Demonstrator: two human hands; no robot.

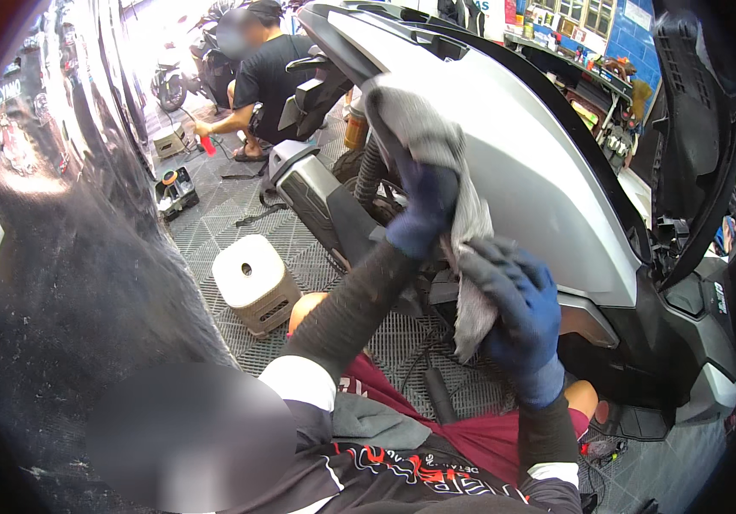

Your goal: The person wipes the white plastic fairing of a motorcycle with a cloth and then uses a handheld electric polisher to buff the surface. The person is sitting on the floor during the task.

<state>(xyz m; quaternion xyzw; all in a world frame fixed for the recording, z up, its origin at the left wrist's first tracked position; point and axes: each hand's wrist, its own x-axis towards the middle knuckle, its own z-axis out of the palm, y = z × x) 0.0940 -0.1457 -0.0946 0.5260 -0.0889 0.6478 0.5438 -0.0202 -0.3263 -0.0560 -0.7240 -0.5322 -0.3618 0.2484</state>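
My left hand (429,199), in a dark blue work glove, is wrapped by a grey microfibre cloth (416,112) and lies at the lower left edge of a silver side panel (528,173) on a scooter. My right hand (525,315), also gloved, grips the hanging lower part of the same cloth below the panel. The cloth is blurred near its top, and my left fingers are partly hidden in it. Below the panel's tail end sits the scooter's exhaust muffler (310,186), beside a rear shock absorber (368,177).
A plastic stool (255,283) stands on the grated floor tiles (316,250) to the left. A second grey cloth (374,421) lies on my lap. Farther back a person (275,77) crouches, holding a red bottle (205,138). A dark reflective surface (85,276) rises close at left.
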